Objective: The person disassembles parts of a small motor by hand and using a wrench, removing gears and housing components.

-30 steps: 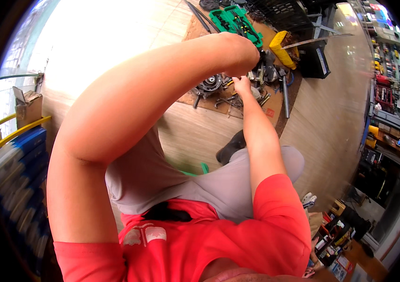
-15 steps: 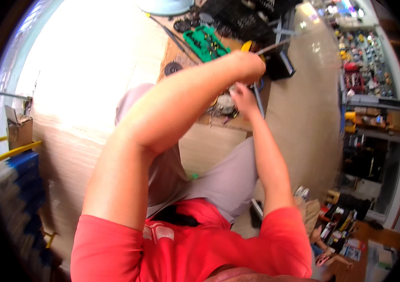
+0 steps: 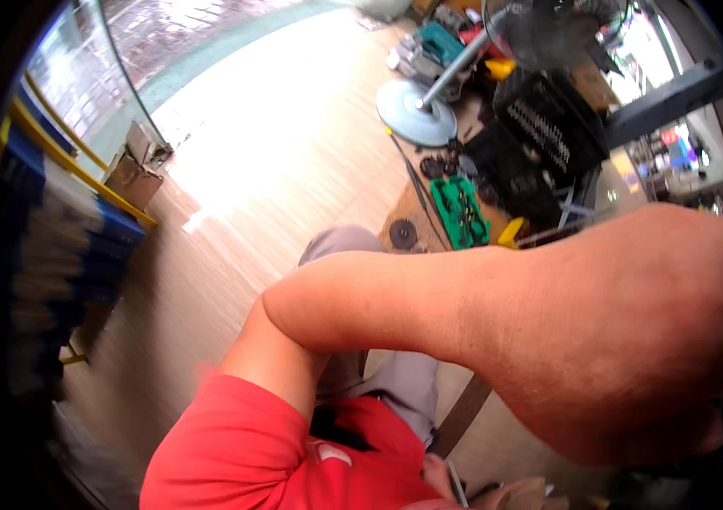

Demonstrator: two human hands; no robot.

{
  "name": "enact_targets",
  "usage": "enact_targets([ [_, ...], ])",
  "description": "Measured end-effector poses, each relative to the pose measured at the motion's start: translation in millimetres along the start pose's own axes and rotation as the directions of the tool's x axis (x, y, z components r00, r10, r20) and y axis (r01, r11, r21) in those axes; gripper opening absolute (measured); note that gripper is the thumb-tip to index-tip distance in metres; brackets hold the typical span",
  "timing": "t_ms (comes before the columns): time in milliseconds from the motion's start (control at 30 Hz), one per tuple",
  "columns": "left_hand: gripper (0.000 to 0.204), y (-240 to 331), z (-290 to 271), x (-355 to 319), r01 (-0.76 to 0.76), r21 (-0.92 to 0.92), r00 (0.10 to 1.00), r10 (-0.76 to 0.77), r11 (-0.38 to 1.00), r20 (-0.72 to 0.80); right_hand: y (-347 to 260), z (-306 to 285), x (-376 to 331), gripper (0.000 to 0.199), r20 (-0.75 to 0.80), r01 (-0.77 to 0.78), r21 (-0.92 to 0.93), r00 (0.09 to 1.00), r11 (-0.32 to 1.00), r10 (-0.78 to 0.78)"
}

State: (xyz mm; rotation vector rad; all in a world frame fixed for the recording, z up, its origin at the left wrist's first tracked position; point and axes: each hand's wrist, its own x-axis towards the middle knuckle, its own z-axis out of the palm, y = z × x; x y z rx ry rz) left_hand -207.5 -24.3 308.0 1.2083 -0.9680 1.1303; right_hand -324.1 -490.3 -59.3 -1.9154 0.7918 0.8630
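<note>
Left hand (image 3: 659, 331) fills frame at 3 o'clock, finger state can't tell; green tool case (image 3: 458, 211) well apart at 12 o'clock.

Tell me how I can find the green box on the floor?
Look at the top of the picture for the standing fan's round grey base on the wooden floor. Go down and a little right, beside the black crates. The green tray lies there open and flat, with dark tools inside; it is the only bright green thing nearby.
</note>
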Motion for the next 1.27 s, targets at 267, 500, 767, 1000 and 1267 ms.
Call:
enact_targets([
  [267,0.052,5.2,13.4,-36.6,0.026,0.027,1.000,-0.026,0.999,0.007,-71.0,114.0,33.0,0.018,0.268,0.078,0.071,0.959,0.994,-0.094],
  [500,0.050,27.9,20.9,-20.1,-0.012,-0.016,1.000,0.011,1.000,-0.020,-45.7,57.1,-10.3,0.020,0.296,0.114,-0.011,0.949,0.993,-0.106],
  [767,0.050,-104.1,16.3,-4.3,0.280,0.350,0.803,-0.418,0.894,0.426,-32.1,5.9,-46.2,0.022,0.289,0.065,0.483,0.930,0.873,-0.229],
  [1000,0.067,-215.4,-0.4,-170.9,0.243,0.846,-0.198,-0.830,0.474,0.521,-34.7,-5.7,-41.8,0.020,0.353,0.359,-0.031,0.877,0.933,-0.326],
  [1267,0.065,-210.7,35.7,-172.8,0.226,0.846,-0.222,-0.821,0.482,0.527,-9.5,-30.0,-66.5,0.059,0.265,-0.014,0.428,0.958,0.904,-0.110],
])
